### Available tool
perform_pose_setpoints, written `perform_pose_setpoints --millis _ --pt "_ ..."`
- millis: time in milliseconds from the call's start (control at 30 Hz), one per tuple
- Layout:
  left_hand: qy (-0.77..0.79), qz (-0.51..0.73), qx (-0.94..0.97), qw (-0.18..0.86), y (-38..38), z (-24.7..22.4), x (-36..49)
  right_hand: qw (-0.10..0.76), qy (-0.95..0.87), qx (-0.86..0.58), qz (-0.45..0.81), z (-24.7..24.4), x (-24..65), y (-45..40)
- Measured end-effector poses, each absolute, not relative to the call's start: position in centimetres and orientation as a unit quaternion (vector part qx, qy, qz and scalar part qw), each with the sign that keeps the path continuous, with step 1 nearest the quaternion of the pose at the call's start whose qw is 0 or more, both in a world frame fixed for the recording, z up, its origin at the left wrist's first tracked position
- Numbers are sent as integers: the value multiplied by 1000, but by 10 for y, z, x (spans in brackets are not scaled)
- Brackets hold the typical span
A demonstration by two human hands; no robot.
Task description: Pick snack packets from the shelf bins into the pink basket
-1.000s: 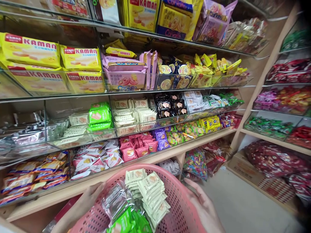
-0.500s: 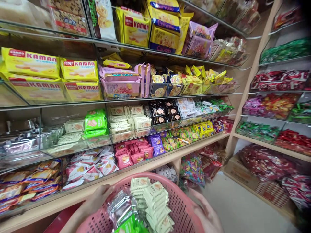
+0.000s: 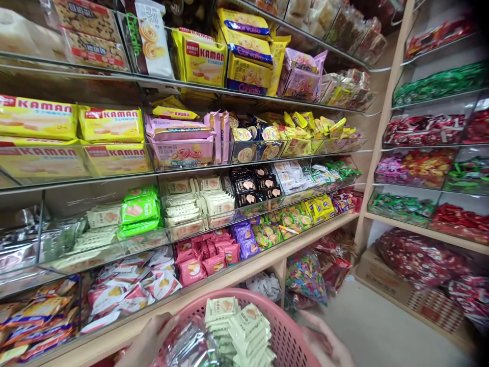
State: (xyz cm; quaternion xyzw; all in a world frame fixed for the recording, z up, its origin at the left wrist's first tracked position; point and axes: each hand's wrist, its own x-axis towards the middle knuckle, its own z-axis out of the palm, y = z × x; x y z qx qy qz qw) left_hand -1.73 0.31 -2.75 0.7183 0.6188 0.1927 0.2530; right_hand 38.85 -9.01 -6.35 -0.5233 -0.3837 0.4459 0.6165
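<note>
A pink plastic basket (image 3: 290,334) with a perforated wall is held between my two hands at the bottom of the head view. My left hand (image 3: 155,329) grips its left rim, the fingers partly hidden. On the right rim, my right hand (image 3: 324,339) is closed around the edge. Inside lie stacks of pale cream wafer packets (image 3: 250,331) and, to their left, silvery wrapped packets (image 3: 193,346). The basket's lower part is cut off by the frame.
Glass-fronted shelves hold yellow KAMAN packs (image 3: 110,125), pink snack packets (image 3: 206,257) and green packets (image 3: 140,209). A second shelf unit of sweets (image 3: 424,125) stands on the right. Below it sit a cardboard box (image 3: 385,275) and bagged goods (image 3: 412,260); the grey floor (image 3: 367,316) lies between.
The shelves have shifted lower and slightly left in view as the camera tilts. The basket sits a little lower, and its green packet is now out of sight. Both hands keep their hold.
</note>
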Motion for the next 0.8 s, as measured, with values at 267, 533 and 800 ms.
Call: perform_pose_setpoints --millis 267,533,800 --pt "627 151 735 211 -2 -24 -16 681 -509 -461 254 138 406 26" --pt "640 155 725 201 10 -47 -33 671 -400 -476 404 263 374 125" --pt "640 141 729 200 10 -49 -37 661 -361 -500 427 272 355 147"
